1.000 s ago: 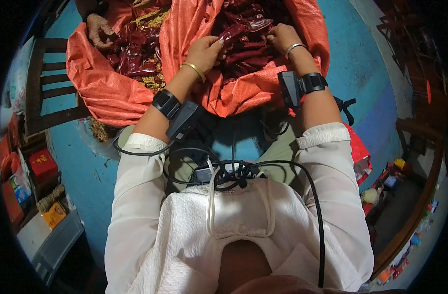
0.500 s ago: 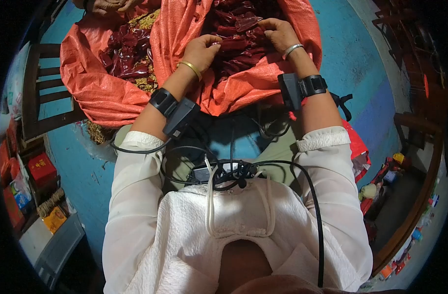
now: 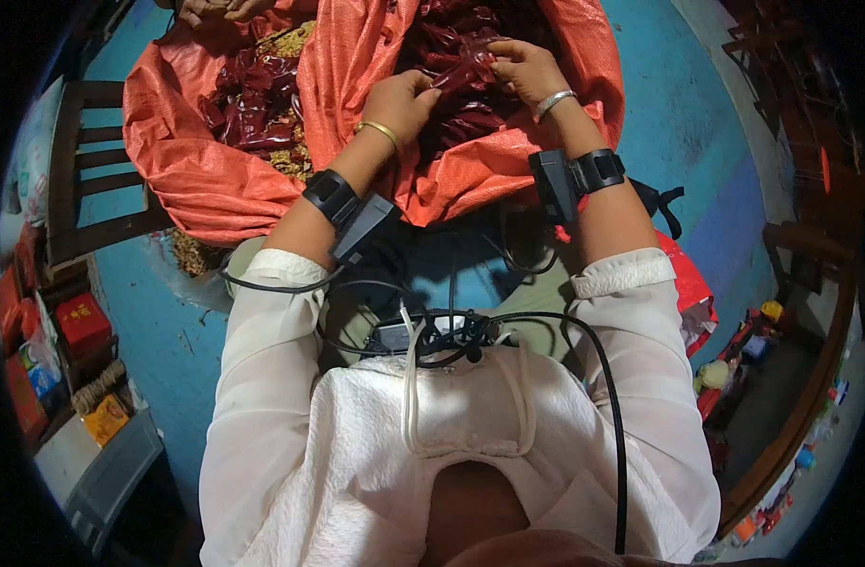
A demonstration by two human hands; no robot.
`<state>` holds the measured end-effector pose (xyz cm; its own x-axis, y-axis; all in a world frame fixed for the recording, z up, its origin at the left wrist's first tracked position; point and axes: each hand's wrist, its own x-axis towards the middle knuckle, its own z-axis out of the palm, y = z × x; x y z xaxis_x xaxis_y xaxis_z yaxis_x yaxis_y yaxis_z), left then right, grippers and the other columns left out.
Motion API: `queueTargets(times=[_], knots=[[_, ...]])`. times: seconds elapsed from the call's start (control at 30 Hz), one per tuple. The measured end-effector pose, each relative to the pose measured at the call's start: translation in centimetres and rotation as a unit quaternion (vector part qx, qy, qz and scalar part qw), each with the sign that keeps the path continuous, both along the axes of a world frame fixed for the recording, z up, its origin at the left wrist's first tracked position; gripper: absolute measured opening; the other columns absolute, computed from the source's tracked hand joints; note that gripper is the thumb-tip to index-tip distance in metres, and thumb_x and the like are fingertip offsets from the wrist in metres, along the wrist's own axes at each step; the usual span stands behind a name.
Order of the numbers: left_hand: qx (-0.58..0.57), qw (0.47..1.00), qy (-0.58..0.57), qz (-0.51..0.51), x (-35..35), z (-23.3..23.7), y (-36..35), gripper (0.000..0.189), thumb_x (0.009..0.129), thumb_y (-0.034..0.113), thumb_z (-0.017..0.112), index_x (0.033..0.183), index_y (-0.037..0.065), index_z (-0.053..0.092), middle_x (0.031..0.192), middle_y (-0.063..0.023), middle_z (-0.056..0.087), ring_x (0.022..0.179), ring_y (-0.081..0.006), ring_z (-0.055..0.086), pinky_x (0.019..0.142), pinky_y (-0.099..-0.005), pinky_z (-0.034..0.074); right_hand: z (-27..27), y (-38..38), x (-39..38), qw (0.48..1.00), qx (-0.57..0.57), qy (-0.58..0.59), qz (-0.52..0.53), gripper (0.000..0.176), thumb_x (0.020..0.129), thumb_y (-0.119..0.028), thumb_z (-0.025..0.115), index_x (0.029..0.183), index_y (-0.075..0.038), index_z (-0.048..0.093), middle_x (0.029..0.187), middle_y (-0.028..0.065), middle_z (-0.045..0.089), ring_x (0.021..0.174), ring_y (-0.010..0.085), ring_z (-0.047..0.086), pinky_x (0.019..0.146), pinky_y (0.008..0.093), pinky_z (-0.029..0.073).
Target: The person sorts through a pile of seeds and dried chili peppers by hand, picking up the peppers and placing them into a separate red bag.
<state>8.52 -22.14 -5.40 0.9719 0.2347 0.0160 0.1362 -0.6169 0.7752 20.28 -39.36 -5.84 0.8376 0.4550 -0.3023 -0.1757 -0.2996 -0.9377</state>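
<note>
Dark red dried chillies [image 3: 461, 128] fill an open orange woven sack [image 3: 470, 175] in front of me. Over them, my left hand [image 3: 401, 102], with a gold bangle at its wrist, pinches the near end of a dark red chilli [image 3: 463, 76]. My right hand [image 3: 532, 73], wearing a silver bangle, has its fingers closed at the other end of that chilli. A second orange sack [image 3: 177, 180] on the left holds more red chillies [image 3: 253, 94] and yellowish bits [image 3: 289, 156].
Another person's hands [image 3: 215, 9] are above the left sack. A dark wooden chair [image 3: 64, 175] stands at the left on the blue floor [image 3: 158, 350]. Black cables [image 3: 607, 378] hang across my lap. A red bag [image 3: 683, 288] lies right of my legs.
My hands have come slightly closer together, and the chilli between them has been lifted and tilted. The view has shifted a little, with the sacks appearing slightly farther right.
</note>
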Motion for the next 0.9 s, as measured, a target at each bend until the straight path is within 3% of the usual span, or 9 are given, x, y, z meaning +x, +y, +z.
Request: queueTargets(times=[0.07, 0.1, 0.17, 0.2, 0.27, 0.43, 0.67, 0.83, 0.9], knots=[[-0.045, 0.999, 0.003, 0.008, 0.1, -0.3, 0.6, 0.021, 0.073, 0.023, 0.059, 0.083, 0.004, 0.061, 0.076, -0.0126, 0.061, 0.072, -0.0246, 0.060, 0.065, -0.0323, 0.046, -0.7, -0.2, 0.3, 0.977, -0.121, -0.173, 0.018, 0.027, 0.071, -0.008, 0.059, 0.099, -0.004, 0.059, 0.085, 0.0096, 0.062, 0.070, 0.0153, 0.060, 0.064, 0.0254, 0.047], [-0.091, 0.996, 0.004, 0.016, 0.2, 0.0, 0.8, 0.021, 0.073, 0.022, 0.059, 0.083, 0.004, 0.061, 0.075, -0.0118, 0.061, 0.070, -0.0229, 0.060, 0.064, -0.0307, 0.045, -0.2, -0.1, 0.0, 0.978, -0.119, -0.173, 0.017, 0.027, 0.071, -0.008, 0.059, 0.099, -0.004, 0.059, 0.085, 0.0096, 0.062, 0.070, 0.0153, 0.060, 0.064, 0.0254, 0.047], [-0.092, 0.996, -0.014, 0.015, 0.0, 0.3, 0.9, 0.021, 0.073, 0.023, 0.059, 0.082, 0.004, 0.061, 0.073, -0.0105, 0.062, 0.067, -0.0205, 0.060, 0.062, -0.0282, 0.045, 0.6, -0.2, -0.8, 0.877, -0.321, -0.345, 0.099, 0.029, 0.071, -0.015, 0.060, 0.098, -0.007, 0.059, 0.092, 0.0111, 0.061, 0.080, 0.0240, 0.060, 0.072, 0.0313, 0.046], [-0.067, 0.997, -0.027, 0.014, -0.5, 1.8, 0.7, 0.020, 0.073, 0.022, 0.059, 0.082, 0.004, 0.061, 0.072, -0.0098, 0.062, 0.066, -0.0189, 0.060, 0.062, -0.0274, 0.045, 1.1, 0.1, -1.3, 0.901, -0.305, -0.301, 0.066, 0.030, 0.070, -0.022, 0.060, 0.097, -0.008, 0.060, 0.096, 0.0116, 0.059, 0.089, 0.0286, 0.056, 0.079, 0.0345, 0.043], [-0.040, 0.998, -0.041, 0.014, -0.6, 2.8, 1.0, 0.020, 0.074, 0.021, 0.060, 0.083, 0.003, 0.062, 0.071, -0.0091, 0.062, 0.065, -0.0173, 0.059, 0.062, -0.0267, 0.045, 1.6, 0.2, -1.0, 0.902, -0.300, -0.302, 0.070, 0.028, 0.071, -0.024, 0.058, 0.097, -0.012, 0.061, 0.095, 0.0118, 0.059, 0.090, 0.0290, 0.055, 0.080, 0.0361, 0.043], [-0.203, 0.958, -0.179, 0.098, -0.8, 5.6, 4.5, 0.018, 0.074, 0.013, 0.063, 0.087, 0.001, 0.063, 0.076, -0.0015, 0.062, 0.066, -0.0074, 0.055, 0.059, -0.0199, 0.044, 1.8, 0.3, -0.6, 0.908, -0.303, -0.281, 0.066, 0.026, 0.072, -0.026, 0.056, 0.096, -0.017, 0.061, 0.095, 0.0121, 0.059, 0.090, 0.0291, 0.055, 0.081, 0.0379, 0.042], [-0.449, 0.831, -0.223, 0.243, -1.3, 5.6, 10.4, 0.019, 0.079, 0.016, 0.059, 0.092, 0.002, 0.056, 0.075, -0.0021, 0.058, 0.058, -0.0098, 0.053, 0.048, -0.0197, 0.042, 1.5, 0.5, -0.3, 0.886, -0.333, -0.311, 0.086, 0.024, 0.073, -0.027, 0.053, 0.093, -0.016, 0.063, 0.093, 0.0125, 0.059, 0.088, 0.0289, 0.056, 0.081, 0.0370, 0.043], [-0.503, 0.761, -0.252, 0.324, -2.6, 6.3, 12.4, 0.013, 0.080, 0.017, 0.057, 0.087, 0.006, 0.053, 0.071, -0.0006, 0.054, 0.058, -0.0107, 0.051, 0.046, -0.0206, 0.040, 1.3, 0.6, 0.1, 0.887, -0.336, -0.301, 0.102, 0.026, 0.073, -0.027, 0.053, 0.092, -0.012, 0.062, 0.094, 0.0139, 0.058, 0.090, 0.0302, 0.055, 0.081, 0.0382, 0.042], [-0.541, 0.701, -0.269, 0.379, -2.9, 6.1, 13.0, 0.013, 0.081, 0.017, 0.056, 0.088, 0.007, 0.052, 0.072, -0.0002, 0.053, 0.061, -0.0110, 0.052, 0.047, -0.0212, 0.041, 1.3, 0.6, 0.1, 0.878, -0.349, -0.313, 0.099, 0.026, 0.073, -0.027, 0.053, 0.092, -0.011, 0.061, 0.094, 0.0139, 0.059, 0.089, 0.0303, 0.055, 0.081, 0.0382, 0.042]])
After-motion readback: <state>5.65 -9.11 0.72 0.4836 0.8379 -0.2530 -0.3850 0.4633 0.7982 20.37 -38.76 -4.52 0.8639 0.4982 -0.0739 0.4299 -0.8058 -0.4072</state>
